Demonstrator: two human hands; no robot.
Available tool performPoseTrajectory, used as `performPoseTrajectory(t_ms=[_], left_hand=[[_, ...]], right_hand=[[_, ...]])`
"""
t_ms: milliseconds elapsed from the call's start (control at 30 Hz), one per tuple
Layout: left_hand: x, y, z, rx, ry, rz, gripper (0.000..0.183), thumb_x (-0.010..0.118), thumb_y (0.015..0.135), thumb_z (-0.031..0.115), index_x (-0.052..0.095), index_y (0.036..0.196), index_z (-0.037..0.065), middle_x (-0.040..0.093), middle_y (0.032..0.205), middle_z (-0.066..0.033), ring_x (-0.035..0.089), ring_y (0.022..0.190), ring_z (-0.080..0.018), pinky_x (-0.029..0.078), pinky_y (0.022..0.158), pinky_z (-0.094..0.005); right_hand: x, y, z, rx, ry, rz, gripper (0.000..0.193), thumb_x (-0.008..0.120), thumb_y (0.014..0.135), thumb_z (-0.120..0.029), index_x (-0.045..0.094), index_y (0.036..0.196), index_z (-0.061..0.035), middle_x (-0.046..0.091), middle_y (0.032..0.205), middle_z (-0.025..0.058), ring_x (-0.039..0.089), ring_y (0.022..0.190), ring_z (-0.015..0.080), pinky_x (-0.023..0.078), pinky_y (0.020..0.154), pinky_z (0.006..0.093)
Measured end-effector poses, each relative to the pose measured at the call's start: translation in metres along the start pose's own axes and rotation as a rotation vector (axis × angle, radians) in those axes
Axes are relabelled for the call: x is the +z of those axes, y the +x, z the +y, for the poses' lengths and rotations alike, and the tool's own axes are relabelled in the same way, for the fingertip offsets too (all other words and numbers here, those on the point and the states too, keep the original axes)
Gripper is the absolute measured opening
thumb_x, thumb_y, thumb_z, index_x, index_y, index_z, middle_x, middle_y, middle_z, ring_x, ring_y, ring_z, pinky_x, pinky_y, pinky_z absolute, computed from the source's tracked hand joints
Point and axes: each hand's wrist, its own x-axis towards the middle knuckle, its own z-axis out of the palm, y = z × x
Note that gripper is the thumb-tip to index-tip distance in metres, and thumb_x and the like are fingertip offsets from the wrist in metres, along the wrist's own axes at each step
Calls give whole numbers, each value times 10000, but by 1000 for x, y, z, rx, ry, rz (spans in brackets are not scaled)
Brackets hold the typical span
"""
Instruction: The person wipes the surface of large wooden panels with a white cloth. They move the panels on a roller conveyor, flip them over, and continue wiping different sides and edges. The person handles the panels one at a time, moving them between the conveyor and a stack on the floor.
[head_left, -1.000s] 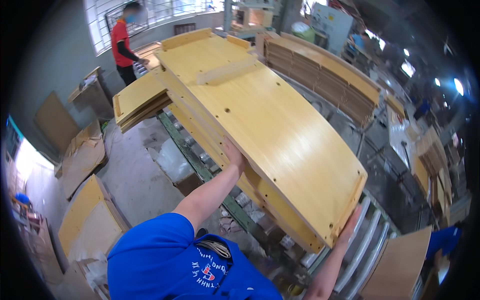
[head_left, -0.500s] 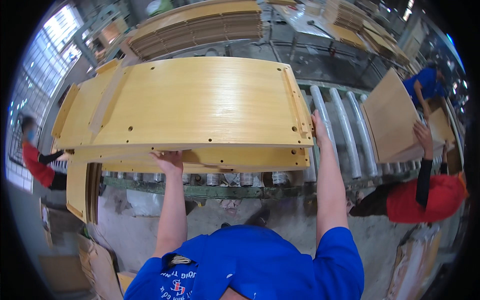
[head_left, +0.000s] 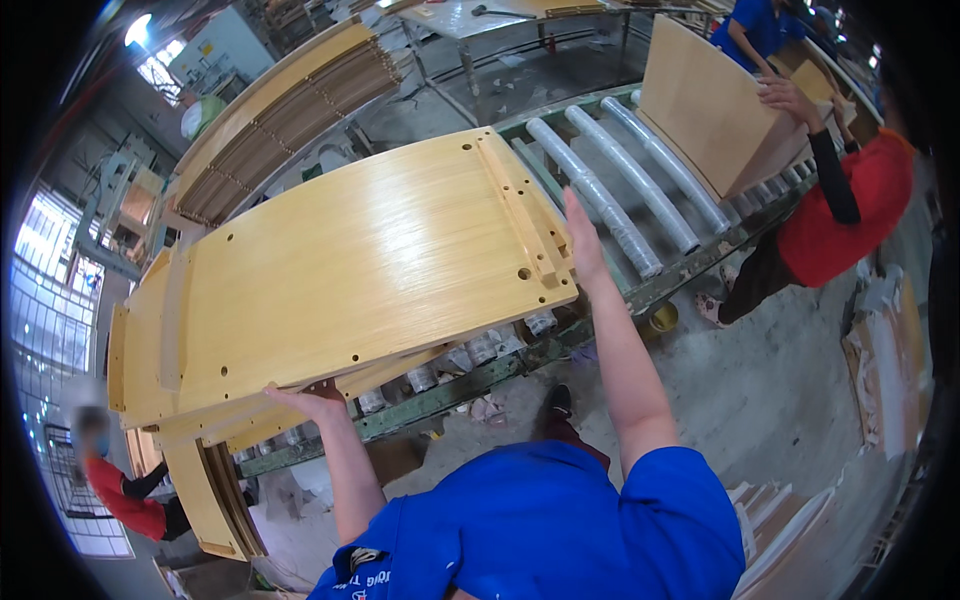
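A wide yellow wooden panel (head_left: pixel 350 265), drilled with holes and fitted with a batten near each end, lies tilted over more yellow panels. My left hand (head_left: pixel 318 402) grips its near edge, thumb along the edge and the other fingers partly hidden underneath. At the panel's right end is my right hand (head_left: pixel 586 245), its fingers stretched out straight and standing off the edge. The heel of that hand is close against the end; whether it presses there I cannot tell. Below the left end, several yellow boards (head_left: pixel 215 495) stand on edge.
Plastic-wrapped rollers (head_left: pixel 635 190) run on a green conveyor frame (head_left: pixel 420 402). At right, a person in red (head_left: pixel 850 225) and one in blue (head_left: pixel 750 35) handle brown boards (head_left: pixel 705 110). Another red-shirted person (head_left: pixel 125 495) stands left. Panels are stacked (head_left: pixel 290 125) behind.
My view has turned, and the panel now slants up to the right. My left hand keeps its hold on the near edge. The right hand's fingers have straightened away from the panel's end.
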Motion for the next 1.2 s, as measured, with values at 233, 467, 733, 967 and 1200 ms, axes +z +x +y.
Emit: performPoseTrajectory(t_ms=[233,467,733,967,1200], left_hand=[[-41,3,14,14,149,150,770,573,822,585,285,1387,149,315,1373,-108,337,1237,-252,343,987,-440],[-4,-48,16,965,866,-649,789,699,766,472,356,1356,76,385,1331,-140,325,1269,-295,280,1038,-455],[107,-91,-4,1225,1964,-1410,980,803,566,446,367,1380,118,273,1444,-164,200,1356,-356,200,1093,-481],[132,-93,-16,716,1872,-1501,1110,861,439,366,357,1399,124,227,1479,-137,146,1384,-335,177,1131,-462],[137,-93,-19,580,1917,-1467,1165,824,428,563,361,1401,119,175,1506,-150,112,1400,-337,143,1132,-476]], right_hand=[[12,-10,-23,-27,544,-105,728,270,912,-633,354,1377,-79,494,1297,192,430,1227,304,278,1025,419],[-53,-19,27,-417,-673,322,473,396,956,-397,525,1223,-29,631,1089,146,551,1000,242,402,858,355],[-123,-109,74,-375,-543,686,254,555,896,-225,640,1014,-16,647,810,106,622,725,207,476,655,289],[-287,-146,106,29,-695,973,237,581,864,-221,622,998,-30,627,710,56,580,639,143,448,606,304],[-297,-93,111,273,-666,1030,302,643,786,-123,597,1058,1,657,834,138,630,762,280,473,696,364]])
